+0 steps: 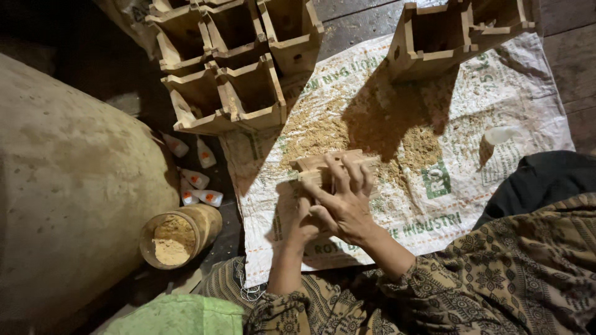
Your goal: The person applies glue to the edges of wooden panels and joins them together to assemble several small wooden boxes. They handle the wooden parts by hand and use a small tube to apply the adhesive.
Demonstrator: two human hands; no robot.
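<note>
**Sawdust, boxes and bottles around the woven sack**

A white woven sack with green print lies spread over dark floorboards. Sawdust is scattered thick across its middle. At the sack's upper left corner stands a cluster of open wooden boxes, stacked against each other; a second group of wooden boxes sits on its upper edge. Left of the sack, a few small white bottles with orange labels lie on the floor. Below them a round jar lies tilted, pale powder inside. Further left bulges a big, dusty rounded sack. A green cloth sits beneath the jar.
</note>
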